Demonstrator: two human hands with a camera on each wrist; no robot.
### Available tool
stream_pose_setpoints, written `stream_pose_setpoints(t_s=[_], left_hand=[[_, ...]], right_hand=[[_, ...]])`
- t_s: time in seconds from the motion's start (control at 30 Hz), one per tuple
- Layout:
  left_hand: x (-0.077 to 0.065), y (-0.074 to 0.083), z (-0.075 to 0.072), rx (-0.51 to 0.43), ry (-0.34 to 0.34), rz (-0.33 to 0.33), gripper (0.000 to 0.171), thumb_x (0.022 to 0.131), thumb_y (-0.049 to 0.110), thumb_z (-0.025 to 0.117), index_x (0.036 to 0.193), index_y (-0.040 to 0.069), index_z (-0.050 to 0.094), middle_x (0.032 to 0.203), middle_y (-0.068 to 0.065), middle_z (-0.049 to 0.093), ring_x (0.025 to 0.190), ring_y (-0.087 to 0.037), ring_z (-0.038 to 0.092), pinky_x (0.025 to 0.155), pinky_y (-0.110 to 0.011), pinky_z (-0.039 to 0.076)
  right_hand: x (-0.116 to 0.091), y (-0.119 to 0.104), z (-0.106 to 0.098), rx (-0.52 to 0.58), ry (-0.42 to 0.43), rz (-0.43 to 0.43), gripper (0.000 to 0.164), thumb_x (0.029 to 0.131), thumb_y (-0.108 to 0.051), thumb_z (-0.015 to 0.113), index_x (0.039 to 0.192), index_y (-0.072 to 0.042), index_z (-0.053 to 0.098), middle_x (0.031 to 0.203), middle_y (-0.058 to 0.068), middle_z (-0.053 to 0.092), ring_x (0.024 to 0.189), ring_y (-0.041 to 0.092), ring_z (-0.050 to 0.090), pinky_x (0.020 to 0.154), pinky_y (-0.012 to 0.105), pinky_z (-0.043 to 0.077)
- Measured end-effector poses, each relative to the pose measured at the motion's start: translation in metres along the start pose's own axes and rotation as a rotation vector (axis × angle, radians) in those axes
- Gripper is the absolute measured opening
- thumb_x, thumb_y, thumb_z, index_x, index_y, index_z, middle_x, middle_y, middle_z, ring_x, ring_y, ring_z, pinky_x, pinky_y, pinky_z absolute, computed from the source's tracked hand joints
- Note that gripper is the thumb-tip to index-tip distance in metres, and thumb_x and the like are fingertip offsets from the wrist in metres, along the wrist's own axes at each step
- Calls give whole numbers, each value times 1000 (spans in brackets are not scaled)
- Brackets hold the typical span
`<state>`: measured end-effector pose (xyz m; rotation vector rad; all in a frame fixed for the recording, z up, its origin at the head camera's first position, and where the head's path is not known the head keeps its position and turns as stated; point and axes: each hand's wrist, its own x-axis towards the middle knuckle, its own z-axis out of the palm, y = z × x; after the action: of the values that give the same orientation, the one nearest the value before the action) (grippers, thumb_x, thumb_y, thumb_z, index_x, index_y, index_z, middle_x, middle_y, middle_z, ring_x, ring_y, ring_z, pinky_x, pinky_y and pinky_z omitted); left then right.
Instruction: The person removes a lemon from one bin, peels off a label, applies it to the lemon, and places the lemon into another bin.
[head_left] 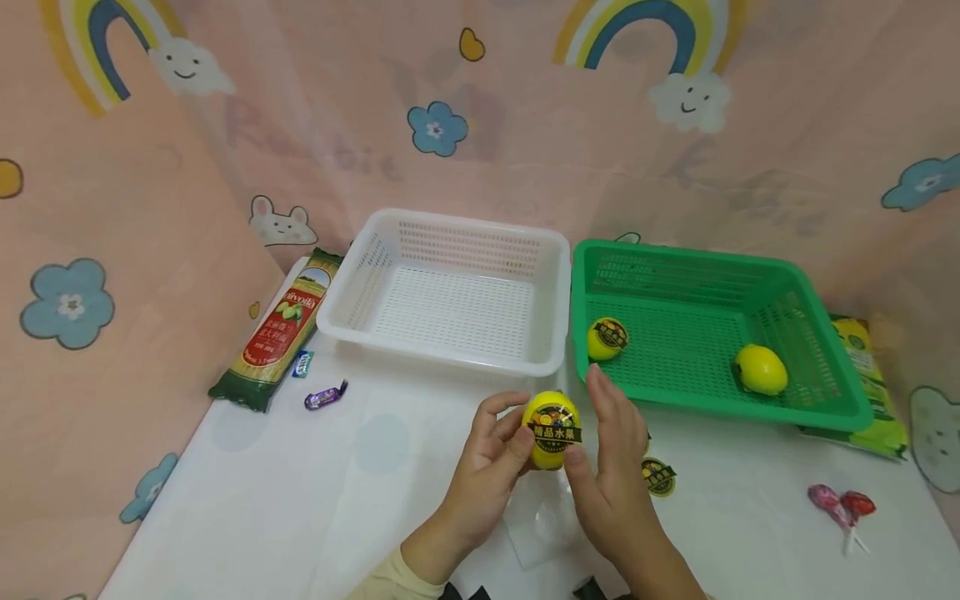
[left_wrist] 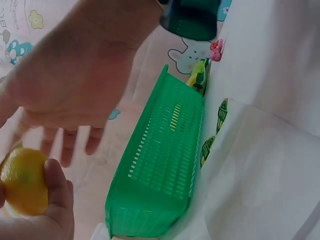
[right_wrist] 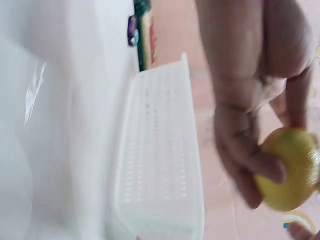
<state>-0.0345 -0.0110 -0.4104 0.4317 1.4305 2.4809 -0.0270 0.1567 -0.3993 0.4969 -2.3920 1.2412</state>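
Observation:
In the head view my left hand [head_left: 487,467] holds a yellow lemon [head_left: 552,454] between thumb and fingers. A round black-and-gold fruit sticker [head_left: 555,427] lies on the lemon's near face. My right hand [head_left: 615,467] is just to the right, fingers extended, thumb tip at the lemon's lower right edge; whether it touches is unclear. The left wrist view shows the lemon [left_wrist: 25,182] in the left hand's fingers [left_wrist: 59,192], with the right hand [left_wrist: 75,80] apart from it. In the right wrist view the left hand [right_wrist: 245,115] pinches the lemon [right_wrist: 290,170].
A green basket [head_left: 697,406] holds two lemons, the left one [head_left: 604,339] stickered, the right one [head_left: 761,370] showing no sticker. Left of it stands a white basket [head_left: 450,354]. Around lie loose stickers [head_left: 658,477], lollipops [head_left: 840,504], small candies [head_left: 326,397], a pasta pack [head_left: 277,333] and a green-yellow bag [head_left: 873,383].

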Motion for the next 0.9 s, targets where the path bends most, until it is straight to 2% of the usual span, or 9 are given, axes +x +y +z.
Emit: stream_pose_setpoints(t_s=[0.13,0.2,0.37,0.5,0.6,0.67,0.73,0.83,0.9], left_hand=[[3,-4,3,15,0,69,27,117,13,38,139,0,42,140,-9,55,110,-15,65,88,-30,59],[4,-5,6,5,16,86,29,117,13,37,138,-7,38,139,-7,55,111,-15,64,87,-29,59],[5,-7,12,-13,68,93,31,115,13,44,138,-8,41,137,-7,55,108,-14,64,86,-27,58],[6,-8,9,24,83,137,32,112,8,50,139,-8,43,136,-9,56,106,-14,65,86,-27,59],[6,-9,6,68,66,168,33,113,7,49,142,-7,44,135,-11,58,106,-14,66,84,-28,60],[7,-9,4,97,55,172,35,113,8,48,145,-5,44,136,-12,59,107,-14,66,83,-28,60],[8,-9,3,120,45,170,36,113,9,47,147,-3,43,138,-12,59,108,-15,66,83,-29,60],[7,-10,4,139,50,165,34,113,8,48,145,-4,44,142,-12,57,112,-15,65,84,-30,60],[5,-12,4,146,50,176,31,113,7,47,141,-7,47,146,-14,55,114,-16,64,86,-30,60]], right_hand=[[-3,-5,6,23,34,-25,40,114,-21,46,152,-16,57,167,13,33,148,33,24,106,57,22],[-5,-6,10,7,32,-10,42,111,-11,49,151,-19,60,168,11,32,148,32,23,103,61,23],[-6,-6,14,-6,-4,19,58,107,-1,48,164,-14,41,169,13,27,148,40,21,101,64,21],[-6,-4,11,-31,-89,97,65,111,-8,44,171,-15,20,171,17,21,148,51,15,103,71,19],[-6,-4,7,-9,-102,174,67,111,-12,44,171,-15,14,171,18,20,148,49,14,104,74,19],[-6,-4,7,49,-50,175,65,110,-7,46,170,-12,22,169,18,23,149,44,17,111,65,20],[-6,-4,8,120,32,139,60,105,3,50,163,-7,40,167,18,30,148,36,24,116,50,25],[-4,-3,14,172,136,68,51,97,12,59,145,-5,64,160,16,42,144,25,35,112,27,30],[-5,-2,17,161,174,54,46,94,12,64,136,-7,72,157,15,46,141,20,38,108,25,32]])
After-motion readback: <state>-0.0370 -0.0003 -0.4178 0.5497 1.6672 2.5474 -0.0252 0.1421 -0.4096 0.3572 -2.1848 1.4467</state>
